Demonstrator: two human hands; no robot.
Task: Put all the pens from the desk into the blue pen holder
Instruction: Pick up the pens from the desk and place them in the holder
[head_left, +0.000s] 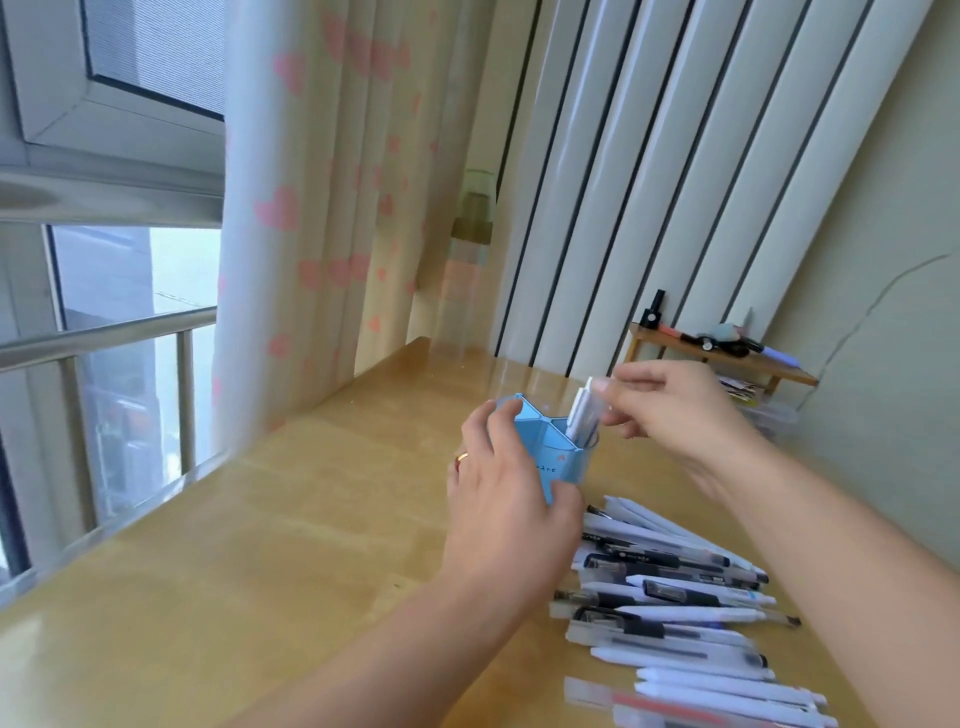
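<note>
Gripping the blue pen holder (540, 457) on the desk (260, 545), the left hand (506, 499) curls around it. Right of it, the right hand (670, 405) pinches pens (584, 415) standing inside. Loose pens (675, 603) lie nearer, below both hands; open desktop stretches left.

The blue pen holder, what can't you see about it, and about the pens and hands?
Head view only:
- Blue plastic pen holder: near side and base hidden by the left hand.
- White pens in the holder: blurred, count unclear; right hand pinches their tops.
- Pile of white and black pens: overlapping, cut off by the bottom edge.
- Holder's lettering: too small.
</note>
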